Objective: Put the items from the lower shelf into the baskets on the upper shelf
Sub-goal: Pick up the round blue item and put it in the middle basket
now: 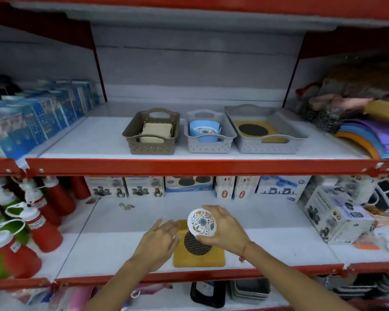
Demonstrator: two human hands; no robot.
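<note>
My right hand (226,230) grips a round white disc with a blue and yellow floral print (202,222), held tilted just above the lower shelf. Under it lies a mustard-yellow square mat with a dark round patch (199,252). My left hand (158,240) rests open at the mat's left edge, touching it. On the upper shelf stand three baskets: a brown one (152,145) holding beige pieces, a small grey one (209,145) holding blue round items, and a wide grey one (270,147) holding a yellow mat with a dark patch.
Red and green squeeze bottles (32,223) crowd the lower shelf's left. Boxed goods (189,186) line its back, with more boxes (337,212) at right. Blue packages (32,122) fill the upper left; coloured mats (373,138) sit upper right. A red shelf rail (189,167) separates the levels.
</note>
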